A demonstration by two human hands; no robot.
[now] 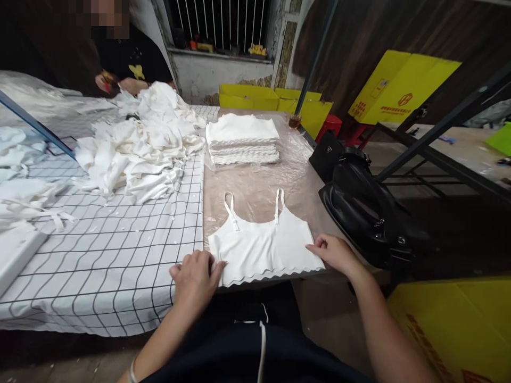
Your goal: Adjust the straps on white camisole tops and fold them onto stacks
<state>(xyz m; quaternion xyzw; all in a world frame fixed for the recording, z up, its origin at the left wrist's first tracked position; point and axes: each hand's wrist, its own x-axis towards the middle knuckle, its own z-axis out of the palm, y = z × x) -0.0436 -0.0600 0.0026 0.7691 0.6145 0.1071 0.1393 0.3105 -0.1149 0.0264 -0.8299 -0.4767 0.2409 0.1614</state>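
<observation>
A white cropped camisole (263,247) with two thin straps and a scalloped hem lies flat near the table's front edge. My left hand (197,276) grips its lower left side, the thumb on the fabric and the fingers bent. At the opposite side edge, my right hand (331,251) pinches the cloth between thumb and curled fingers. Light wrinkles run across the left half of the camisole. Beyond it stands a neat stack of folded white garments (242,139) with wavy edges, resting on clear plastic sheeting.
A loose heap of white garments (136,143) covers part of the checked tablecloth (155,239). To the right are a black handbag (359,202) and yellow cartons (403,88). Across the table, a person (136,58) handles something red. A blue metal post (317,56) rises behind the stack.
</observation>
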